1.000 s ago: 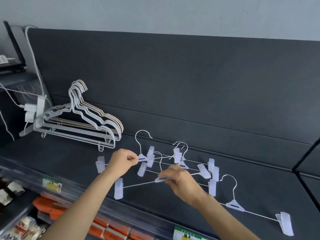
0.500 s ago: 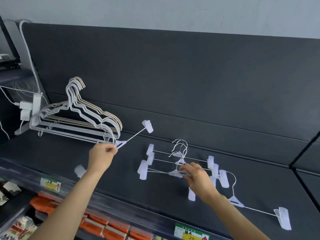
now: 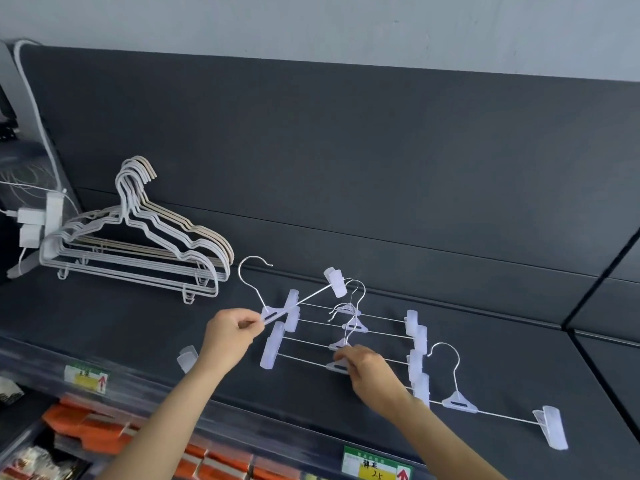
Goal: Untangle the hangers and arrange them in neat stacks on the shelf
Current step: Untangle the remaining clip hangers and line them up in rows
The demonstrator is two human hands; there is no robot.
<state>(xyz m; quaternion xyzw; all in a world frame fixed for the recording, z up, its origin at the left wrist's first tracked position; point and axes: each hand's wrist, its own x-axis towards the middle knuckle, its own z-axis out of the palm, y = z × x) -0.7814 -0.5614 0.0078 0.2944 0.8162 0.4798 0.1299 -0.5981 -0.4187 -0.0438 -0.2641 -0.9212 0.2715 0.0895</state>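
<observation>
Pinching the plastic centre of a clip hanger between thumb and fingers of the left hand, held clear of the shelf with its bar slanting up across the left end of the row of clip hangers, and with the right hand curled on the centre piece of the nearest one, probably steadying it. Seemingly mid-stacking: next, turning the held bar parallel to the row and laying it alongside without snagging hooks, then collecting the stray hanger just right.

Thin shiny metal-wire clip hangers with translucent plastic clips lie on the matt dark shelf.
</observation>
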